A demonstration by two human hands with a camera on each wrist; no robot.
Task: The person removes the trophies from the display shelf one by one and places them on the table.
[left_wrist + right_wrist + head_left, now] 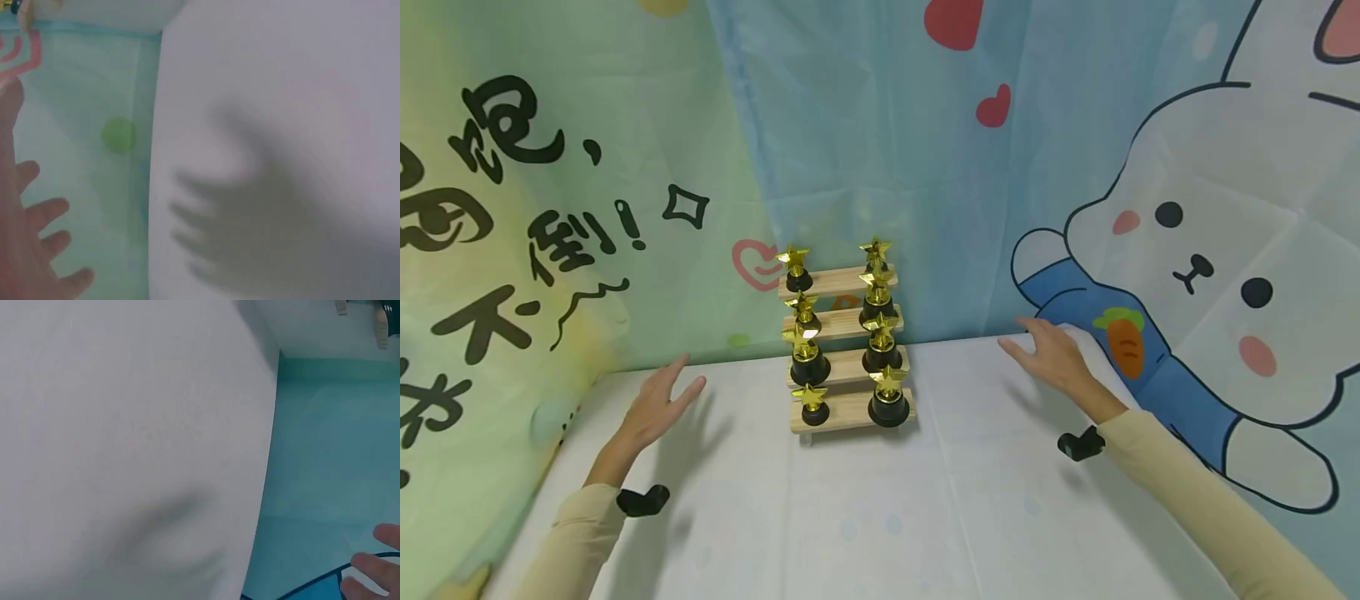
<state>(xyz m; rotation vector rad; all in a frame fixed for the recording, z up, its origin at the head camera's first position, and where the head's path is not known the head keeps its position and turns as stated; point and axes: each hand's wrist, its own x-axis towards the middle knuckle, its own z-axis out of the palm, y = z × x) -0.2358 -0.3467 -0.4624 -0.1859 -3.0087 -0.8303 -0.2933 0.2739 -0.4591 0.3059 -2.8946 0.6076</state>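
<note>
A stepped wooden rack (842, 408) stands near the back of the white table, with several gold star trophies on black bases along its tiers. The front tier carries a small trophy (812, 406) on the left and a larger trophy (889, 400) on the right. My left hand (653, 408) hovers over the table left of the rack, fingers spread and holding nothing. On the other side, my right hand (1051, 358) is raised above the table near the back edge, its fingers loosely extended and free of any object. Both hands are apart from the rack.
A white cloth covers the table (880, 517). Behind it hangs a printed curtain (865, 125) with hearts, black lettering and a large white rabbit (1217, 250). Black straps (643, 501) show at the wrists. The hands cast shadows on the cloth.
</note>
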